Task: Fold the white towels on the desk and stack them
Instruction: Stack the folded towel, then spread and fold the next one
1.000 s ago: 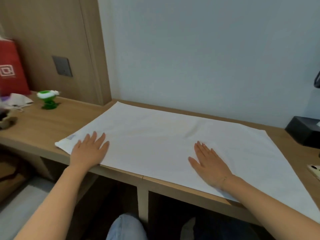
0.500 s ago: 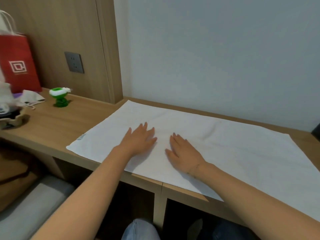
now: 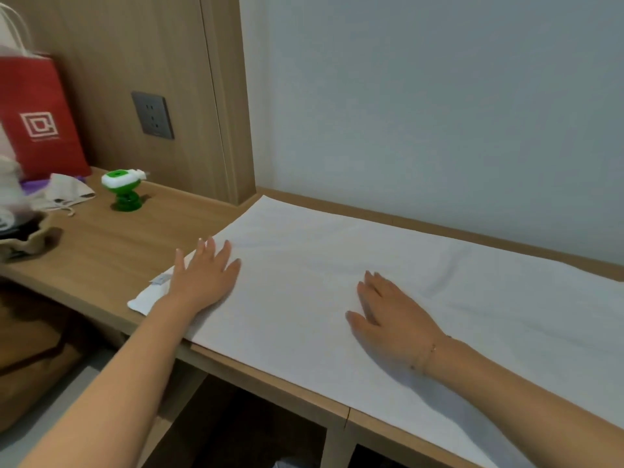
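- White cloth, one towel (image 3: 354,298), lies spread flat along the worktop (image 3: 111,251), its far long edge close to the wall and its near long edge reaching the worktop's front edge; its right end runs out of view.
- Half a second ago both hands lay side by side near the towel's middle; now they are well apart.
- The left hand (image 3: 202,278) has slid out to the towel's left end, near the front-left corner with the small sewn label (image 3: 160,279), palm down, fingers (image 3: 219,253) straight and slightly spread, pressing the cloth.
- The right hand (image 3: 391,315) has moved rightward along the front half of the towel, also flat, fingers (image 3: 376,282) straight and close together; a thin bracelet (image 3: 429,354) circles the wrist.
- A soft crease (image 3: 442,275) remains in the cloth beyond the right hand.
- On the worktop's left part, clear of the towel: a green and white gadget (image 3: 123,190), a crumpled white pouch (image 3: 69,192), a red paper bag (image 3: 37,119) against the wood panel, and a wavy-rimmed bowl (image 3: 25,238) at the left edge.
- A dark wall socket (image 3: 152,115) sits on the panel above.
- Nothing lies on the towel but the two hands.
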The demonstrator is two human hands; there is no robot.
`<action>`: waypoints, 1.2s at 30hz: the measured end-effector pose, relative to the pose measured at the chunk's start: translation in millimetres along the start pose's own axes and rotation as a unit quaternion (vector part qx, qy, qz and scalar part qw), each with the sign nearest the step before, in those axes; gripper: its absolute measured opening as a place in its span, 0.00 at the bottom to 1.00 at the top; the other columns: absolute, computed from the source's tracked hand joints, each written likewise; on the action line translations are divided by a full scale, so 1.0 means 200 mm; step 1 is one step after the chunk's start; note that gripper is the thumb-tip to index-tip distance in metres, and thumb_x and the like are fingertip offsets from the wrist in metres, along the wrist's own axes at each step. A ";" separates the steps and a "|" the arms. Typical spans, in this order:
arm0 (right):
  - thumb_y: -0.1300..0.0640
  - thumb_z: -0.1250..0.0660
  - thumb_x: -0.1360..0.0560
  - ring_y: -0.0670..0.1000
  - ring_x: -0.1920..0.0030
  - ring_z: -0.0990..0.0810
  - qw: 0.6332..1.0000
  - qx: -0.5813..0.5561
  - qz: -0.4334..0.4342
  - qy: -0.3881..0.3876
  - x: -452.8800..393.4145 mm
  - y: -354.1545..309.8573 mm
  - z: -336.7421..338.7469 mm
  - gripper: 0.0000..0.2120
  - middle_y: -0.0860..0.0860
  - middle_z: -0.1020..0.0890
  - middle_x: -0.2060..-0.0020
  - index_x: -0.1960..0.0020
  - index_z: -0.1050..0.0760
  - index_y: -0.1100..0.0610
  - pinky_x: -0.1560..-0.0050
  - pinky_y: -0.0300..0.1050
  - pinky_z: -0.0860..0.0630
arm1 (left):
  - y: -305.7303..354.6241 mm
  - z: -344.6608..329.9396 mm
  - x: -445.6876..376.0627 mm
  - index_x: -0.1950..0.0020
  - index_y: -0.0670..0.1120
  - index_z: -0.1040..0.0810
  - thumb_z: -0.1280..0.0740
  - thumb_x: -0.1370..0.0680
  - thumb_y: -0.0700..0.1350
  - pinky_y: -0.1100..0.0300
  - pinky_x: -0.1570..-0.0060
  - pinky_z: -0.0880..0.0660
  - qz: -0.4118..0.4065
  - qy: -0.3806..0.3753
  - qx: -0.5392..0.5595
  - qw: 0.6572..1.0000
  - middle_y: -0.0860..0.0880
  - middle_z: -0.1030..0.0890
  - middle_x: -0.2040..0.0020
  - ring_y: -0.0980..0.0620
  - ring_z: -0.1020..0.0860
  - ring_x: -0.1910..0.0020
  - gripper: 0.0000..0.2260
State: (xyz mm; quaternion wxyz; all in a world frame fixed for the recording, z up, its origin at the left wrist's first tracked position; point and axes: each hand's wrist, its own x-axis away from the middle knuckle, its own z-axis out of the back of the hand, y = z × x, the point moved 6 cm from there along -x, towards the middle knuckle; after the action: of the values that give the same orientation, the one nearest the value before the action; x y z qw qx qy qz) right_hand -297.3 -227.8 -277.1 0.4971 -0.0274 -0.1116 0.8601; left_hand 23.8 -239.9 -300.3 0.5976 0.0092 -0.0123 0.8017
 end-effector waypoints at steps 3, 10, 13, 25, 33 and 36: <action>0.43 0.48 0.18 0.50 0.22 0.55 0.999 -0.001 0.026 0.040 -0.25 0.00 0.12 0.32 0.53 0.53 0.21 0.21 0.49 0.59 0.25 0.42 0.55 | 0.19 0.09 -0.06 0.20 0.51 0.51 0.54 0.16 0.56 0.37 0.27 0.56 -0.072 0.031 0.012 0.997 0.46 0.56 0.19 0.45 0.59 0.21 0.25; 0.36 0.59 0.20 0.51 0.22 0.61 0.999 0.047 0.006 0.012 -0.63 0.01 -0.02 0.36 0.54 0.59 0.21 0.21 0.60 0.57 0.24 0.47 0.62 | 0.57 0.15 -0.45 0.19 0.54 0.52 0.56 0.16 0.57 0.45 0.24 0.60 -0.111 -0.035 0.133 0.984 0.50 0.56 0.19 0.51 0.58 0.21 0.25; 0.33 0.62 0.22 0.51 0.23 0.65 0.998 0.046 0.007 0.029 -0.65 0.04 -0.08 0.37 0.51 0.63 0.22 0.21 0.64 0.53 0.24 0.47 0.65 | 0.47 0.05 -0.58 0.19 0.55 0.55 0.58 0.16 0.59 0.45 0.23 0.60 -0.081 -0.034 0.076 0.993 0.51 0.58 0.19 0.51 0.59 0.21 0.25; 0.31 0.66 0.25 0.55 0.23 0.68 0.999 0.042 -0.012 0.016 -0.62 0.07 -0.07 0.37 0.50 0.66 0.23 0.22 0.66 0.49 0.24 0.55 0.66 | 0.23 0.09 -0.74 0.19 0.54 0.51 0.53 0.15 0.56 0.49 0.23 0.56 -0.053 -0.003 0.074 0.996 0.52 0.54 0.19 0.55 0.56 0.21 0.24; 0.41 0.45 0.21 0.55 0.28 0.36 0.998 -0.053 0.005 0.042 -0.69 0.08 0.10 0.20 0.49 0.30 0.33 0.36 0.29 0.51 0.36 0.46 0.33 | 0.17 0.25 -0.58 0.30 0.50 0.25 0.38 0.18 0.50 0.49 0.28 0.38 -0.063 0.149 0.248 0.955 0.51 0.29 0.27 0.50 0.32 0.28 0.16; 0.46 0.37 0.23 0.51 0.38 0.26 0.995 -0.071 0.001 0.076 -0.88 0.11 0.26 0.13 0.47 0.24 0.41 0.42 0.24 0.49 0.45 0.43 0.30 | 0.24 0.16 -0.58 0.28 0.49 0.29 0.44 0.17 0.54 0.48 0.26 0.42 -0.070 0.050 0.234 0.968 0.51 0.33 0.25 0.48 0.37 0.24 0.19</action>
State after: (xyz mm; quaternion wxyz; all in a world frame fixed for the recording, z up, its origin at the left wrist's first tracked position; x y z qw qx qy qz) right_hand -234.3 -399.0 -242.6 0.5002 -0.1281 -0.1347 0.8457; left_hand 11.6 -364.8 -272.4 0.6329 0.1093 0.2062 0.7382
